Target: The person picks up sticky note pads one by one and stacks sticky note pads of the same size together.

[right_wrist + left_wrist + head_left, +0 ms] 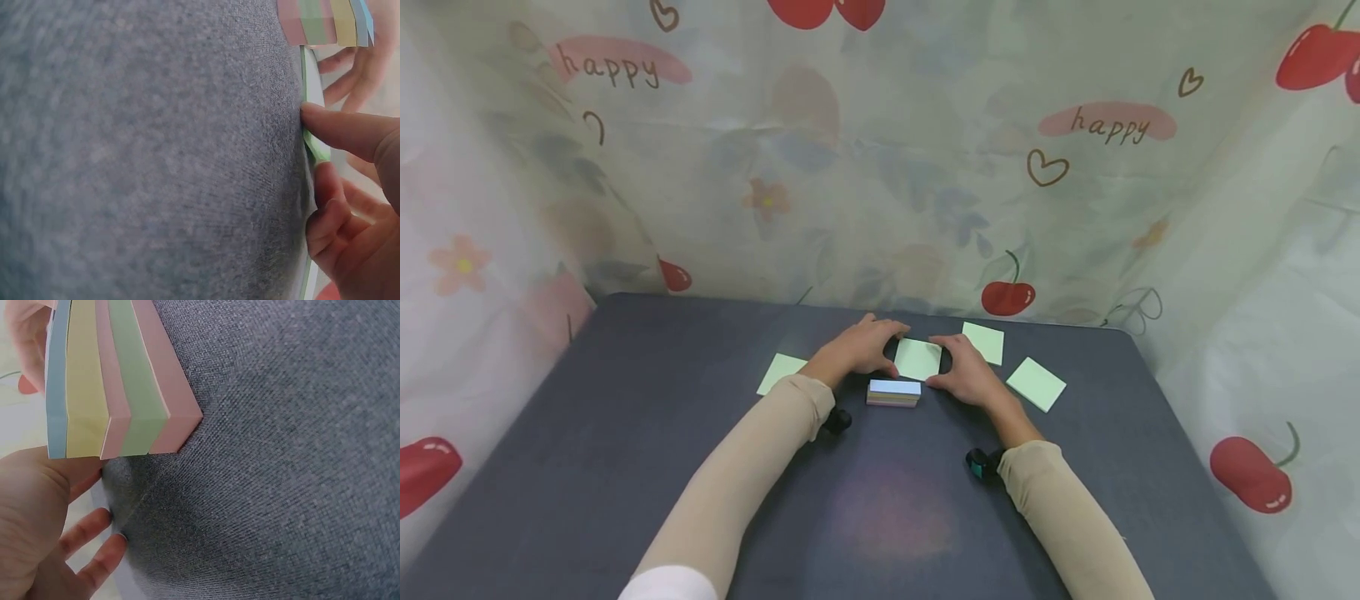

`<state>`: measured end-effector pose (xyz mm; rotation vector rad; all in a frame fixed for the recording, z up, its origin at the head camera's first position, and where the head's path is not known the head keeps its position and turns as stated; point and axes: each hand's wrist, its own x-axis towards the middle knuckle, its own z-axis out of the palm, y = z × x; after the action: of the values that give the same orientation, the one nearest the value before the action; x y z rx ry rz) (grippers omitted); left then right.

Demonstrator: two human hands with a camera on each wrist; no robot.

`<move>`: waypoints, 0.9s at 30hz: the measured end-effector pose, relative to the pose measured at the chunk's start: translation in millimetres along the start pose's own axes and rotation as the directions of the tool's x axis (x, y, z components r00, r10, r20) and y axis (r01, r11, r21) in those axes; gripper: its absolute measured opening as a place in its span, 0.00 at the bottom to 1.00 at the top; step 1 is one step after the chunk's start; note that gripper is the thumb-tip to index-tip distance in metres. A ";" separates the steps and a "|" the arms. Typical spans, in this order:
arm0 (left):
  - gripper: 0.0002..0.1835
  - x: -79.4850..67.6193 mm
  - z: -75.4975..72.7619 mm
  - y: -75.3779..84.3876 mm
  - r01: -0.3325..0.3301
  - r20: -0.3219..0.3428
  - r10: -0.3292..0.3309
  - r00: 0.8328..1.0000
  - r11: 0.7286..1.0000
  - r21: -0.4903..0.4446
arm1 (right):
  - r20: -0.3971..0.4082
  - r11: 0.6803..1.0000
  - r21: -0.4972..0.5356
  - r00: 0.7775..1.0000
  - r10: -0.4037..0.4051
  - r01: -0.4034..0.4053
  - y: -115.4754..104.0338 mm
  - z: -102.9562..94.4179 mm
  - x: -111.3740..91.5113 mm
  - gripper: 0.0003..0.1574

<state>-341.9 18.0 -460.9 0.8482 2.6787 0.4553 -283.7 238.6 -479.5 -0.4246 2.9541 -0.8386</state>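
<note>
A pale green sticky note pad (917, 359) lies flat on the table between both hands. My left hand (867, 346) curves along its left side, thumb at the near corner and a finger at the far one. On the opposite side, my right hand (964, 371) holds the right edge between thumb and index finger; in the right wrist view that thumb (344, 130) touches the pad's thin edge. Just nearer to me stands a stack of coloured sticky note pads (893, 393), with blue, yellow, pink and green layers (106, 381). This stack partly hides my left hand in its wrist view.
Another green pad (780, 372) lies left, partly behind my left arm. To the right are two more, a far green pad (985, 342) and a nearer green pad (1036, 384). The dark grey table (625, 433) ends at a printed curtain (880, 208).
</note>
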 end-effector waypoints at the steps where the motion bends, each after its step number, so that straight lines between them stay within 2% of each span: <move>1: 0.47 -0.4 -0.2 -0.2 -0.003 -0.001 0.003 1.000 1.000 0.001 | -0.006 1.000 0.001 1.000 0.000 0.000 -0.7 0.3 0.0 0.47; 5: 0.47 -0.5 0.4 -1.6 -0.001 -0.006 0.001 1.000 1.000 0.007 | -0.038 1.000 0.010 0.999 -0.011 0.011 -4.1 1.7 0.3 0.48; 12: 0.44 -2.0 2.0 -3.2 0.006 -0.038 -0.008 0.999 0.999 -0.053 | -0.068 0.999 0.023 0.997 -0.024 0.025 -8.9 6.2 3.6 0.49; 19: 0.44 -4.1 2.1 -2.9 0.012 -0.045 -0.015 0.999 0.998 -0.062 | -0.019 0.999 0.039 0.999 0.037 -0.036 -7.8 5.7 5.5 0.54; 22: 0.45 -4.1 2.4 -3.5 0.013 -0.031 -0.015 0.999 0.998 -0.065 | 0.000 0.998 0.046 0.999 0.034 -0.034 -7.4 4.9 6.2 0.53; 27: 0.46 -4.0 3.4 -5.5 -0.002 -0.037 -0.002 0.999 0.995 -0.104 | -0.020 0.999 0.047 1.000 0.013 -0.012 -8.4 6.1 9.2 0.47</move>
<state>-340.3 12.0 -465.3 0.8178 2.6619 0.6115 -289.7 226.1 -480.0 -0.3972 2.9459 -0.9137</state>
